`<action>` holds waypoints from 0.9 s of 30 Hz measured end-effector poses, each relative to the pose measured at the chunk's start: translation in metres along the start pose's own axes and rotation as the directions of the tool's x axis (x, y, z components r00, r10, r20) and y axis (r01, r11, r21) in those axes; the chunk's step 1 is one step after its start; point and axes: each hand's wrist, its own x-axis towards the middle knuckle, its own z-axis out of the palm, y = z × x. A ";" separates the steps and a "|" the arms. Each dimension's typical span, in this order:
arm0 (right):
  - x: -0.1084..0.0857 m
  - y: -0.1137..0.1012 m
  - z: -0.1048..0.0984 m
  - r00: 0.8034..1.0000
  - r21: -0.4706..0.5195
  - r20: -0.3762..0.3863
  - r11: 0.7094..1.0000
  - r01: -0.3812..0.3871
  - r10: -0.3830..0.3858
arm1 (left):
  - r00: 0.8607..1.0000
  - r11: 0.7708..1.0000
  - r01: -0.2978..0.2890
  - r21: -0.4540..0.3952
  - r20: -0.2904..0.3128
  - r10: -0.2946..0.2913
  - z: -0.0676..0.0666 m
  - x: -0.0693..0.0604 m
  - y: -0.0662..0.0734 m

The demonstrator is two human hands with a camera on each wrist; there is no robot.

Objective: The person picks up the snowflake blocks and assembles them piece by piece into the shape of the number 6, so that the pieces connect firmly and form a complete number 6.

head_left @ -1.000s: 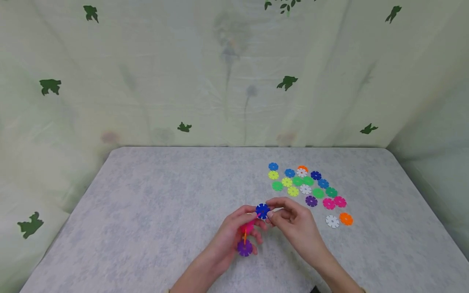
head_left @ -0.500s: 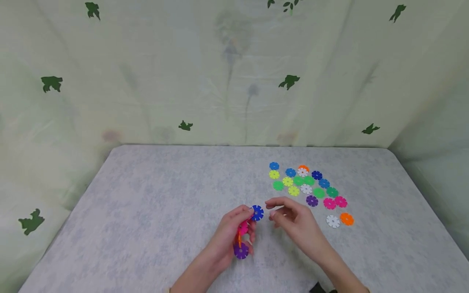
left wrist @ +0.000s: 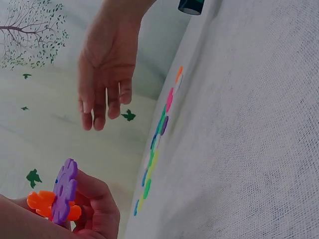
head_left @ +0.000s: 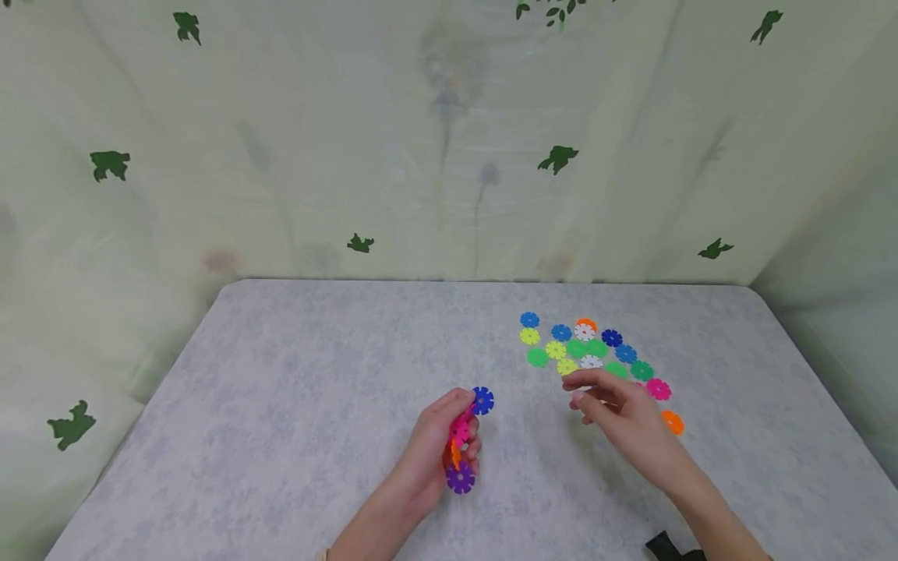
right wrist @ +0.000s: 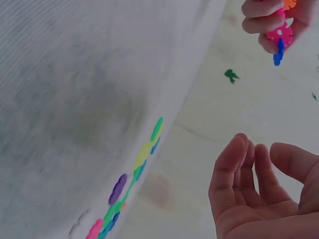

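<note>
Fingers of the left hand (head_left: 429, 448) curl round a chain of joined notched discs: a blue disc (head_left: 482, 400) at the top, pink (head_left: 459, 428) and orange (head_left: 456, 453) ones in the middle, a purple disc (head_left: 460, 478) at the bottom. The left wrist view shows the purple disc (left wrist: 65, 191) set crosswise against the orange one (left wrist: 42, 202). My right hand (head_left: 634, 425) is empty over the near side of the loose discs, its fingers loosely bent; the right wrist view shows a gap between thumb and fingers (right wrist: 229, 177). It hides some of the discs.
Loose discs in several colours lie flat on the right half of the grey table (head_left: 316, 374), among them a pink one (head_left: 659, 389) and an orange one (head_left: 673, 422). A black object (head_left: 662, 547) is at the lower right edge. A patterned curtain (head_left: 393, 140) hangs behind.
The right hand has let go of the blue disc and moved right, towards the loose discs. The left hand has drawn slightly left with the chain, its fingers curled closer round it.
</note>
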 end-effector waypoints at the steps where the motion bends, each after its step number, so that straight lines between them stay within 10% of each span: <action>1: -0.001 0.002 -0.004 1.000 -0.012 0.007 1.000 -0.001 0.001 | 1.000 1.000 -0.004 0.005 -0.002 0.004 0.000 0.000 0.000; 27: -0.009 0.076 -0.109 0.987 -0.444 0.033 0.887 -0.129 0.160 | 0.998 0.998 -0.062 0.028 0.009 0.062 -0.005 0.004 0.003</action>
